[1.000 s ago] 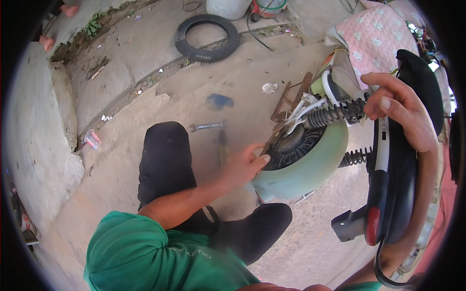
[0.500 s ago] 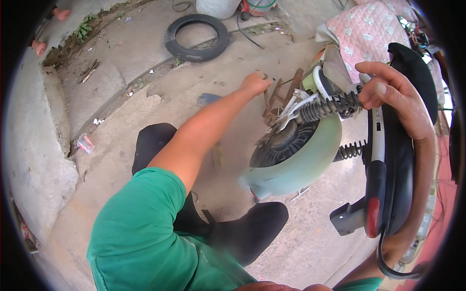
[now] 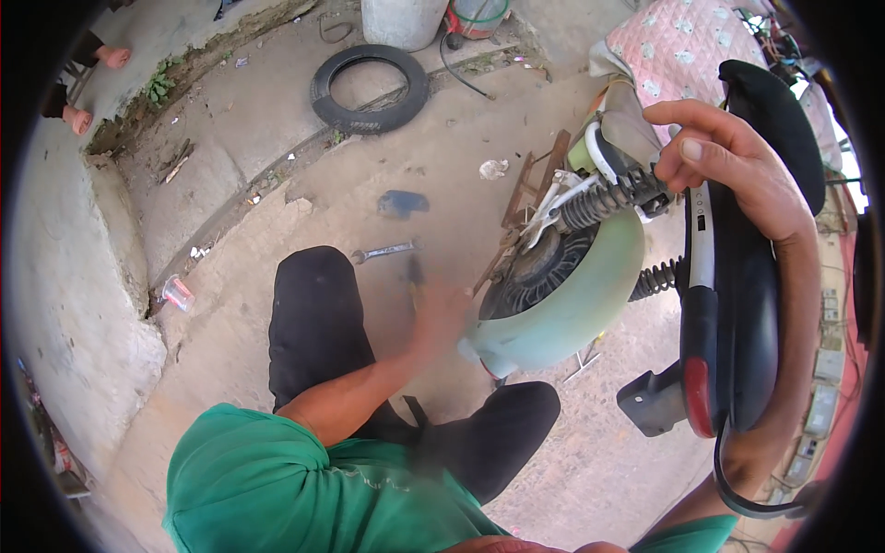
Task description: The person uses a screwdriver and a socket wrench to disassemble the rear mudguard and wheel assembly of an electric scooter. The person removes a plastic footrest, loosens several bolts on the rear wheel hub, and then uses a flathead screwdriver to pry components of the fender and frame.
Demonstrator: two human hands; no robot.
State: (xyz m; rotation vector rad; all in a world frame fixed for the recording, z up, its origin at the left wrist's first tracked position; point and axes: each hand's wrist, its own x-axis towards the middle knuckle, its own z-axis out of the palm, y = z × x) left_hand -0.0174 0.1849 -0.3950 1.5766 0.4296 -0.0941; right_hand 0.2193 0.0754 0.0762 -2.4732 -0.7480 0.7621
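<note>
My left hand [image 3: 449,311], smeared by motion, is closed on the lower end of a wrench [image 3: 492,267] that reaches to the axle of a scooter's rear wheel [image 3: 544,276]. A pale green mudguard [image 3: 562,309] curves round that wheel. My right hand [image 3: 724,157] has its fingers curled over the scooter's tail body [image 3: 701,249], beside a coil shock absorber [image 3: 604,205]. Along the black seat [image 3: 751,341] lies my right forearm. Another wrench [image 3: 385,251] rests on the ground near my knee.
A loose black tyre [image 3: 332,109] lies ahead, near a white bucket [image 3: 399,23]. A rusty metal frame [image 3: 535,180] stands by the wheel. Another person's feet [image 3: 78,120] show at far left on the concrete ledge [image 3: 83,230]. A crushed cup [image 3: 178,293] lies below it.
My left hand has swung back toward my knees, and the wrench has turned down with it. The wrench on the ground now shows. My right hand keeps its place on the scooter.
</note>
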